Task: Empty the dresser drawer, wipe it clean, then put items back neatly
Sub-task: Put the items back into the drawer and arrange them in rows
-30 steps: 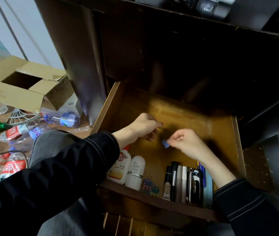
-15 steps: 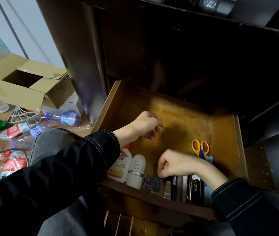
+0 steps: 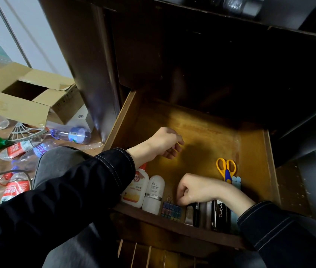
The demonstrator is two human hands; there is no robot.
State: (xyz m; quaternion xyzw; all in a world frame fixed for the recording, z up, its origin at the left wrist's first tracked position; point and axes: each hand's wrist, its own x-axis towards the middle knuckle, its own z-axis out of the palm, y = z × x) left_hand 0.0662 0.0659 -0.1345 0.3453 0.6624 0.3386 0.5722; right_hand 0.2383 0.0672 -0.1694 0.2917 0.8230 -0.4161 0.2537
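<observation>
Wooden drawer (image 3: 207,136) is pulled out, its worn, glossy floor mostly bare. Along the front edge sit a plastic lotion bottle (image 3: 135,188), a rounded white roll-on (image 3: 153,194), little colored binder clips (image 3: 170,209) and yellow-handled scissors (image 3: 225,168). Left hand (image 3: 163,144) hovers mid-drawer, fingers loosely curled, holding nothing. Right hand (image 3: 197,190) is balled knuckles-up right over the clips; can't tell if it's pinching one.

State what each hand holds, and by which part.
Left hand hangs loosely curled over the drawer, nothing visible in it. Right hand curls down onto the binder clips; fingertips hidden, so a hold cannot be told.
</observation>
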